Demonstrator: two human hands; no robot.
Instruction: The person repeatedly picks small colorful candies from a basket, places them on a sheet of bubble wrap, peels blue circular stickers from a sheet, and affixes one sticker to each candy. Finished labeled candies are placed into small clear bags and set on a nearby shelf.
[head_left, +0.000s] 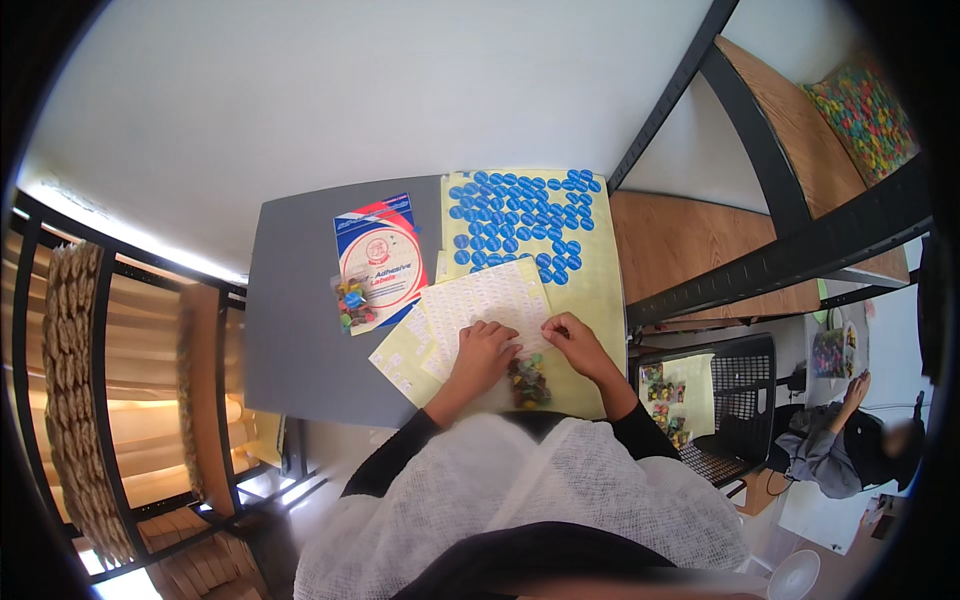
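My left hand (487, 346) rests with bent fingers on a sheet of small white labels (480, 300). My right hand (574, 339) is at that sheet's right edge, thumb and forefinger pinched together; whether a label is between them is too small to tell. Between my wrists, near the table's front edge, lies a clear bag of colourful pieces (529, 382). A similar bag with a round blue sticker (354, 300) lies on a self-adhesive labels packet (381, 255) to the left. Beyond my hands, many round blue stickers (517, 217) cover a yellow sheet (604, 262).
A black plastic crate (739, 397) holding filled bags on yellow paper stands right of the grey table (300, 300). Wooden shelves on a black metal frame (750, 262) rise at the right, with a large colourful bag (862, 112) above. Another person (832, 450) sits at far right.
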